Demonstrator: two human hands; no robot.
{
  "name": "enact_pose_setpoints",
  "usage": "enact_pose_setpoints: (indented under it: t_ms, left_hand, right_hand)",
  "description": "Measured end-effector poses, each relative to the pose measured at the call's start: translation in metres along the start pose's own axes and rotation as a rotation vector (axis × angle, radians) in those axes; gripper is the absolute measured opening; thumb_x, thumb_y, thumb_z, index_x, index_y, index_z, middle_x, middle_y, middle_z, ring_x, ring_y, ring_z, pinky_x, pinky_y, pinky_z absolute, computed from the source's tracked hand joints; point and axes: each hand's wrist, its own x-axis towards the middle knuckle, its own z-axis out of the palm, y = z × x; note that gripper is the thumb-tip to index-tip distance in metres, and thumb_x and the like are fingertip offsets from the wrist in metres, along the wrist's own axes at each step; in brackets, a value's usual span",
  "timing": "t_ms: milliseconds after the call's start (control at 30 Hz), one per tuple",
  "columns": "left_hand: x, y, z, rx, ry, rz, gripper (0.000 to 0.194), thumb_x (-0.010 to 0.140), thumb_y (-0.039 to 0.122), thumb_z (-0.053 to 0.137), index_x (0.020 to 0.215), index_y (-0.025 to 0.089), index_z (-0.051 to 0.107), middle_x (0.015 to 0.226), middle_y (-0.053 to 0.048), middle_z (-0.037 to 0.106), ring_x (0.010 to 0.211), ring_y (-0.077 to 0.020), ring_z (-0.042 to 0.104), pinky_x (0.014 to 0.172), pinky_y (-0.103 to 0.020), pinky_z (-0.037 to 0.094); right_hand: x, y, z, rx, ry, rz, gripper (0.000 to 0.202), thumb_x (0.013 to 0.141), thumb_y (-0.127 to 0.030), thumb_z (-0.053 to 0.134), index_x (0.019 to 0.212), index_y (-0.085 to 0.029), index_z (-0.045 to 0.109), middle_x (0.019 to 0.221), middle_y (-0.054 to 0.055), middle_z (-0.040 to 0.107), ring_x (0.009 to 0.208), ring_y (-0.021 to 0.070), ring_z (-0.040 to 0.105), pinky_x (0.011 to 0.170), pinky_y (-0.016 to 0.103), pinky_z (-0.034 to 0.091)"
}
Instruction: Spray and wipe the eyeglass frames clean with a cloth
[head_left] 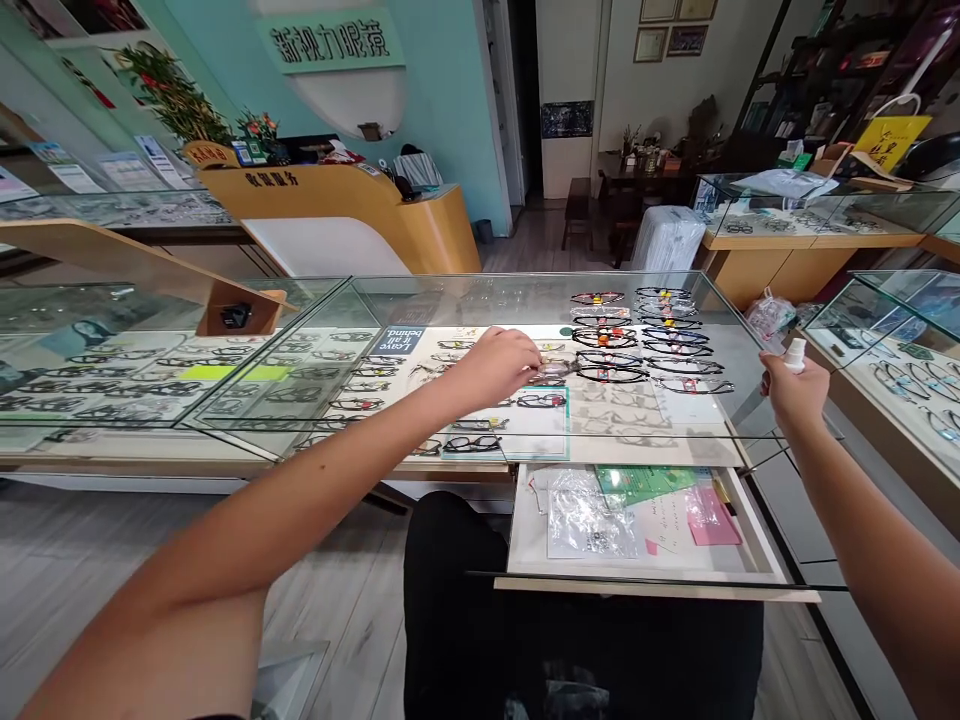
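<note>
My left hand (pixel 504 366) reaches over the glass top of the display counter (pixel 480 300), fingers pinched on a thin pair of eyeglasses (pixel 556 368); the exact grip is partly hidden. Just right of it lies a column of dark-framed eyeglasses (pixel 611 368), with a second column of frames (pixel 677 348) beside that. At the counter's right end, my right hand (pixel 799 388) is wrapped round a small white spray bottle (pixel 796 353), whose top shows above the fingers.
An open drawer (pixel 765 560) juts out above my lap, holding a clear plastic bag (pixel 589 515), a green sheet (pixel 645 484) and pink paper (pixel 711 517). More frames lie inside the counter. A second glass case (pixel 900 350) stands at right. A wooden reception desk (pixel 330 195) is behind.
</note>
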Motion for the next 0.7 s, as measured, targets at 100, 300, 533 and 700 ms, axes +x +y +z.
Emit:
enact_pose_setpoints:
  t_ms: [100, 300, 533, 700]
  left_hand:
    - [0.022, -0.032, 0.022, 0.16, -0.018, -0.056, 0.025, 0.106, 0.022, 0.059, 0.103, 0.02, 0.084, 0.123, -0.009, 0.085, 0.125, -0.0308, 0.069, 0.102, -0.048, 0.041]
    - [0.041, -0.05, 0.057, 0.26, -0.03, -0.065, 0.029, 0.101, 0.012, 0.055, 0.092, 0.016, 0.083, 0.117, -0.017, 0.084, 0.125, -0.0346, 0.066, 0.103, -0.052, 0.039]
    - [0.048, -0.053, 0.069, 0.278, -0.04, -0.043, 0.028, 0.101, 0.017, 0.056, 0.095, 0.016, 0.083, 0.117, -0.017, 0.084, 0.124, -0.0349, 0.067, 0.101, -0.05, 0.041]
    - [0.048, -0.052, 0.068, 0.26, -0.049, -0.035, 0.025, 0.1, 0.024, 0.058, 0.097, 0.017, 0.082, 0.117, -0.017, 0.084, 0.124, -0.0356, 0.068, 0.1, -0.05, 0.043]
  right_hand:
    - [0.0, -0.001, 0.001, 0.038, 0.009, 0.008, 0.032, 0.078, -0.041, 0.084, 0.072, -0.025, 0.057, 0.054, -0.005, 0.052, 0.049, 0.0128, 0.047, 0.047, 0.031, 0.039]
    - [0.0, 0.0, 0.001, 0.068, -0.004, 0.023, 0.028, 0.079, -0.038, 0.084, 0.075, -0.024, 0.061, 0.055, -0.005, 0.052, 0.05, 0.013, 0.046, 0.047, 0.031, 0.039]
    - [0.001, 0.001, 0.0, 0.051, -0.002, 0.032, 0.026, 0.078, -0.039, 0.085, 0.076, -0.022, 0.065, 0.056, -0.004, 0.053, 0.05, 0.0135, 0.046, 0.047, 0.032, 0.038]
    - [0.0, 0.001, 0.0, 0.045, -0.007, 0.029, 0.026, 0.077, -0.039, 0.086, 0.076, -0.022, 0.065, 0.056, -0.005, 0.053, 0.05, 0.0136, 0.046, 0.048, 0.032, 0.038]
